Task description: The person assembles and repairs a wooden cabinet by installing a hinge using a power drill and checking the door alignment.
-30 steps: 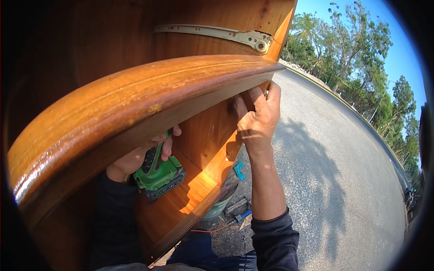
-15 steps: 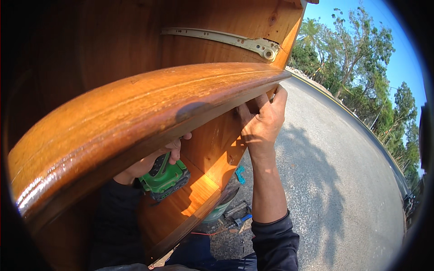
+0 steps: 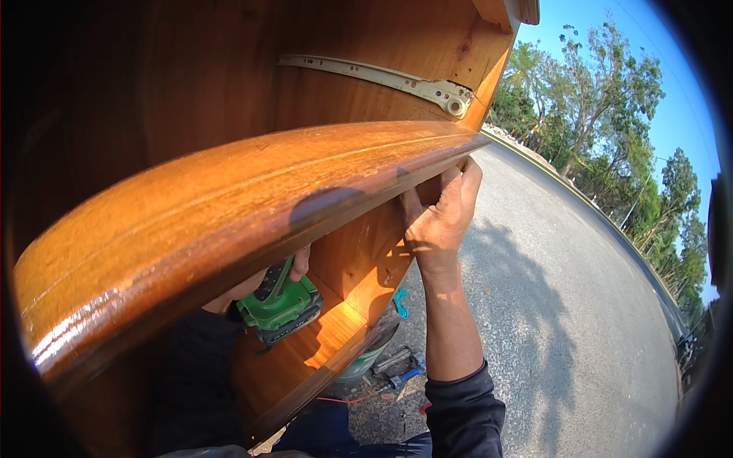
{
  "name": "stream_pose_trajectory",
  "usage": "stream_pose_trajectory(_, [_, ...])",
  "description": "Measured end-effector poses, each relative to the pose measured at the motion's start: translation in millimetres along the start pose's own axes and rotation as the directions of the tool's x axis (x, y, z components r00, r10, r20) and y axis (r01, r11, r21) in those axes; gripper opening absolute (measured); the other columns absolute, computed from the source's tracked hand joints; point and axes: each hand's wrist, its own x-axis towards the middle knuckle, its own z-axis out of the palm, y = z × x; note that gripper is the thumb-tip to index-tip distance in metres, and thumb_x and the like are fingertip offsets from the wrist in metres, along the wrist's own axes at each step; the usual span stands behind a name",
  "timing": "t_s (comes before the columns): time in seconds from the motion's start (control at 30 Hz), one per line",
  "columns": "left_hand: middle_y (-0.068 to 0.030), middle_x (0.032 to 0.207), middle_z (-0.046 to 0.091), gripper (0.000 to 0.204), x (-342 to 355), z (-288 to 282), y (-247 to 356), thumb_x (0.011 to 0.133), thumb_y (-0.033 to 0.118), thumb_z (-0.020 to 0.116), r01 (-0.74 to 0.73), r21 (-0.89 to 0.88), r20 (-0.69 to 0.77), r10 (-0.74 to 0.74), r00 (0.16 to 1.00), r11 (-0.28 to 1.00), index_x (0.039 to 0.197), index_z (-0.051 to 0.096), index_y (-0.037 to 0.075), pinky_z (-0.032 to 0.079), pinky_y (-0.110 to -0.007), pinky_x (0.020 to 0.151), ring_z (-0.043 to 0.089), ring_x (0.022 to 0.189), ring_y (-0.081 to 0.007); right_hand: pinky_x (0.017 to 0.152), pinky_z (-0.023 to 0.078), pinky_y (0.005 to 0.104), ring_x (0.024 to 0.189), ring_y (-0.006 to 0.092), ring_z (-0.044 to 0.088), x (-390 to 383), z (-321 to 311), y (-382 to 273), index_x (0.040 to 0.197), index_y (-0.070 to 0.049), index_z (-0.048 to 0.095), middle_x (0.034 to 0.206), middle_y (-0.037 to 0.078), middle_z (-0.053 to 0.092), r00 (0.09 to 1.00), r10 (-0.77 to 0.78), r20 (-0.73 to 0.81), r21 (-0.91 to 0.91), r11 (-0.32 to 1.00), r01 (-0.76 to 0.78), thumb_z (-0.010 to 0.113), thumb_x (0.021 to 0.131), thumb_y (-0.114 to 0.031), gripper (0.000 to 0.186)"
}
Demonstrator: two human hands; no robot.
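Just below the shelf (image 3: pixel 252 191), whose long axis rises rightward, the left hand (image 3: pixel 301 262) grips a green power tool (image 3: pixel 279 307); the right hand (image 3: pixel 443 227) lies beneath the shelf's right end, grasp unclear.

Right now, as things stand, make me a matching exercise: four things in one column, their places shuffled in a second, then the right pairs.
Things
1. Green power tool
2. Pale slide rail
3. Right hand
4. Blue-handled tool

Places
A. On the ground
B. Gripped in the left hand
C. Along the wooden panel, above the wooden board
D. Just under the board's right end

Pairs: 1-B; 2-C; 3-D; 4-A
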Motion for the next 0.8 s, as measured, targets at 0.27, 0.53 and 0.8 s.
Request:
stream_pose_trajectory(0.27, [-0.0217,0.107,0.065,0.066,-5.7,-5.3,12.1,0.090,0.032,0.074,-0.065,0.135,-0.048,0.072,0.996,0.989,0.138,0.046,-0.004,0.053,-0.027,0.054,0.064,0.065,-0.0183,0.077,0.047,0.0432,0.102,0.0332,0.058,-5.0,-17.6,-12.4,0.112,-0.014,0.071,0.115,0.018,0.051,0.944,-0.321,-0.080,-0.528,0.816,0.233,0.080,0.065,-0.003,0.050])
stream_pose_trajectory(0.53, [-0.0220,0.108,0.065,0.066,-4.9,2.4,16.2,0.091,0.033,0.073,-0.077,0.175,-0.052,0.087,0.995,0.982,0.138,0.047,-0.005,0.053,-0.027,0.054,0.064,0.065,-0.0183,0.067,0.041,0.0362,0.087,0.0263,0.055,10.5,-19.0,-21.0,0.102,-0.002,0.071,0.092,0.010,0.059,0.841,-0.391,0.373,-0.498,0.681,0.537,0.066,0.072,-0.010,0.031])
stream_pose_trajectory(0.8, [-0.0223,0.108,0.065,0.066,-7.6,-0.5,17.2,0.092,0.035,0.072,-0.071,0.170,-0.054,0.082,0.995,0.983,0.138,0.047,-0.006,0.053,-0.026,0.054,0.063,0.065,-0.0182,0.064,0.043,0.0374,0.081,0.0279,0.058,18.8,-13.7,-22.2,0.097,-0.001,0.069,0.094,0.011,0.062,0.836,-0.360,0.414,-0.477,0.697,0.536,0.068,0.078,-0.007,0.020])
